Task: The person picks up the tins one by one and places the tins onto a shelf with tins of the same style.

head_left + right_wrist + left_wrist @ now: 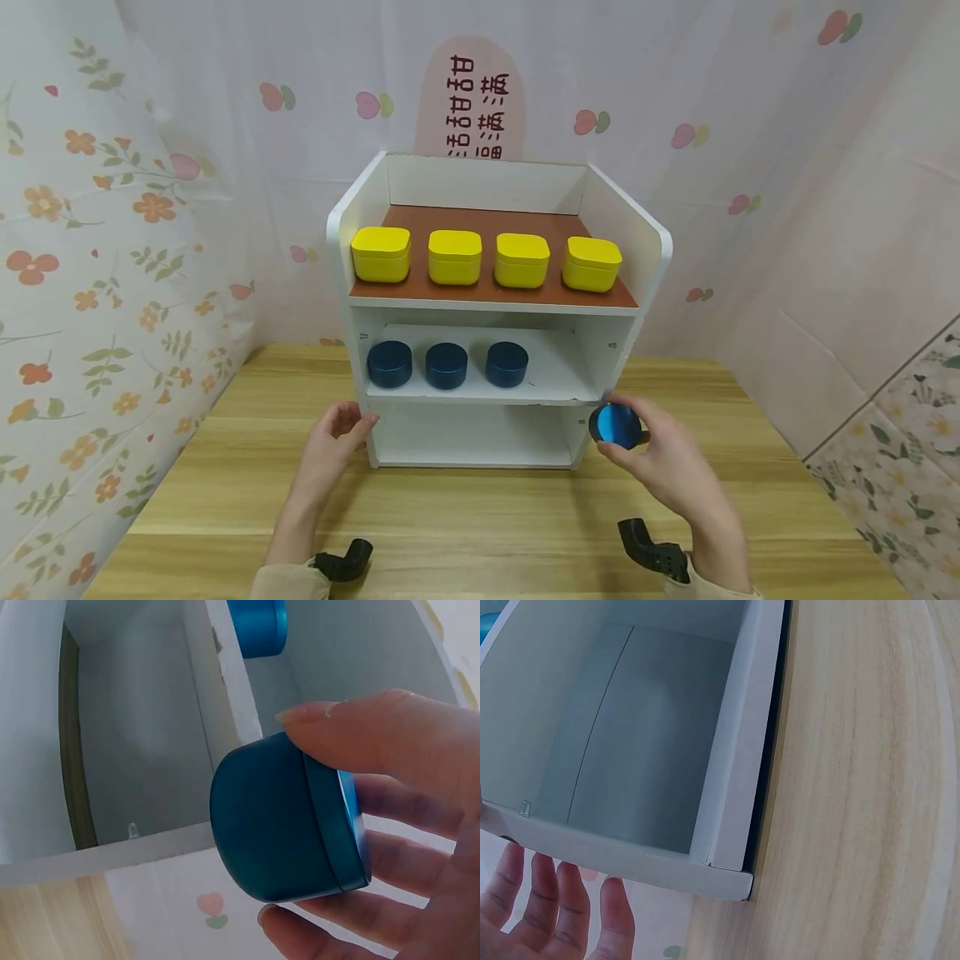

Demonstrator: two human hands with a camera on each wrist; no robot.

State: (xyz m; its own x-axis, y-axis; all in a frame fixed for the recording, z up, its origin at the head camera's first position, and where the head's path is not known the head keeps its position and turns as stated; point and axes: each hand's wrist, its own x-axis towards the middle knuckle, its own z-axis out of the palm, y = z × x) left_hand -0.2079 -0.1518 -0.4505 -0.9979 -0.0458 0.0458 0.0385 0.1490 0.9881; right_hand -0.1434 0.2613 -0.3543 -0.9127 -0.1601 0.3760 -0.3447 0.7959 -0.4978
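Note:
My right hand grips a round blue lidded tin between thumb and fingers, beside the right edge of a white shelf unit. In the right wrist view this tin is tilted, its lid toward the palm, overlapping the side panel's front edge. My left hand holds the unit's left side panel low down. Its fingertips are at the panel's outer face in the left wrist view, with the thumb at the front edge. Three similar blue tins stand in a row on the middle shelf, left and centre.
Several yellow lidded boxes line the brown top shelf. Below the middle shelf is a white bottom compartment. The unit stands on a wood-grain table, before a patterned curtain.

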